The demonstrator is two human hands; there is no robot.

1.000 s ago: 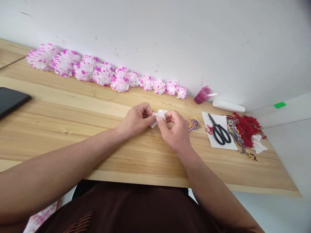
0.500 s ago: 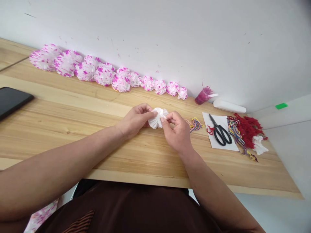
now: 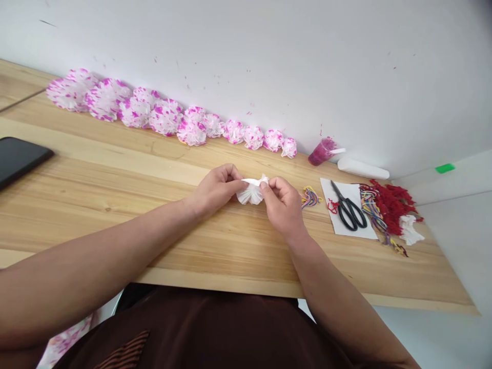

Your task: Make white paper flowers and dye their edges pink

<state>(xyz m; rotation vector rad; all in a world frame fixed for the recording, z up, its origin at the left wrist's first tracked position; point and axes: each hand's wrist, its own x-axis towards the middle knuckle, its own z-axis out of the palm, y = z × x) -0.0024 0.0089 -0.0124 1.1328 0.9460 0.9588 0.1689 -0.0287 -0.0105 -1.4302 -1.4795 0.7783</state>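
Note:
Between my two hands is a small white pleated paper flower, fanned out and held just over the wooden table. My left hand pinches its left edge between thumb and fingers. On the other side, my right hand grips the flower's upper right part with thumb and forefinger. Right beside that hand lies a small bundle of coloured strings. Both hands' lower fingers are curled and partly hidden.
Along the wall runs a row of white-and-magenta paper pompoms. To the right are a cup of magenta liquid, a white roll, black scissors on white paper, and a red yarn heap. A black phone lies left.
The upper layer of the white paper flower has been lifted and folded over. My right hand has shifted slightly right, still pinching it; my left hand has barely moved.

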